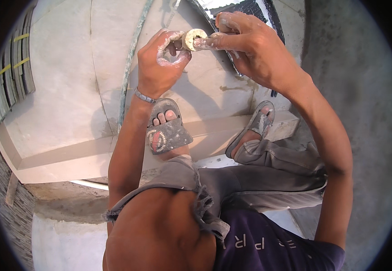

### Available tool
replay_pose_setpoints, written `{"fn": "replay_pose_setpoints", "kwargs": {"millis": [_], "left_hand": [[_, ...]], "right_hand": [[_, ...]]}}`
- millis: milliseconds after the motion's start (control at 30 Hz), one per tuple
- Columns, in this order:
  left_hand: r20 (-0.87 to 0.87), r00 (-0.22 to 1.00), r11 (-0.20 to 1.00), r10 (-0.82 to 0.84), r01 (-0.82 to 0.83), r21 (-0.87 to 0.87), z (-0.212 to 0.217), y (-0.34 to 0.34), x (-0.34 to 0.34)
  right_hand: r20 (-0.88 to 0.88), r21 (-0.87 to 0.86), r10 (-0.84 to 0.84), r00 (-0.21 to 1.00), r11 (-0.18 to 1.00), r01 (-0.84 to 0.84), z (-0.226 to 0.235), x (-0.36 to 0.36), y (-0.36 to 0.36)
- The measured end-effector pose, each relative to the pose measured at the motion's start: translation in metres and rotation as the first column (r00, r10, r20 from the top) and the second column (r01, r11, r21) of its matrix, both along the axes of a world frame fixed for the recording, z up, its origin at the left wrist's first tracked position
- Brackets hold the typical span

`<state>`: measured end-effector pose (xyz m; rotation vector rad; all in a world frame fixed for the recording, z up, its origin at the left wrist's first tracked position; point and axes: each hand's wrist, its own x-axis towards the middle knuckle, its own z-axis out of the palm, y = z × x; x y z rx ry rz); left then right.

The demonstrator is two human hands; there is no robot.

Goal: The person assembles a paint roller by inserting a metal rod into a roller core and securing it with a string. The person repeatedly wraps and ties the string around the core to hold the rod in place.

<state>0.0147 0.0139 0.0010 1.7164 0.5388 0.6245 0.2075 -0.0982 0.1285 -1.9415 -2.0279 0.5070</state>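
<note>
My left hand (162, 58), smeared with white paste, pinches a small pale roll of tape (192, 39) between thumb and fingers. My right hand (245, 43) is right beside it, with fingertips on the roll's loose end, pinching it. Both hands hover above a pale tiled floor (60, 81). A metal bracelet (145, 96) sits on my left wrist. My two feet in grey sandals (166, 131) stand on the edge of a tiled step (69, 158) below the hands.
A stack of grey tiles bound with yellow straps (15, 67) lies at the far left. A thin hose (130, 58) runs across the floor. A dark tiled patch (245, 9) lies behind my right hand. Rough concrete (354, 90) fills the right side.
</note>
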Motion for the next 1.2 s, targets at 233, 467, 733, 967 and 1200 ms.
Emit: {"fn": "replay_pose_setpoints", "kwargs": {"millis": [233, 467, 733, 967, 1200], "left_hand": [[0.11, 0.976, 0.981, 0.188, -0.191, 0.019, -0.005, 0.011, -0.003], [0.023, 0.984, 0.983, 0.178, -0.179, 0.042, -0.002, 0.011, -0.014], [-0.022, 0.993, 0.979, 0.119, -0.113, 0.172, 0.009, 0.003, -0.013], [-0.023, 0.992, 0.983, 0.128, -0.124, 0.137, 0.013, 0.002, -0.011], [-0.012, 0.991, 0.99, 0.133, -0.133, 0.035, 0.006, 0.013, -0.011]], "right_hand": [[-0.235, 0.156, -0.241, 0.942, 0.947, 0.282, -0.018, -0.049, 0.014], [-0.542, -0.112, -0.54, 0.644, 0.806, 0.582, -0.007, -0.073, 0.024], [-0.341, -0.065, -0.44, 0.831, 0.893, 0.446, 0.008, -0.075, 0.016], [-0.103, -0.106, -0.296, 0.95, 0.953, 0.286, 0.011, -0.079, 0.004], [-0.036, -0.007, -0.157, 0.987, 0.988, 0.156, -0.012, -0.074, -0.005]]}}
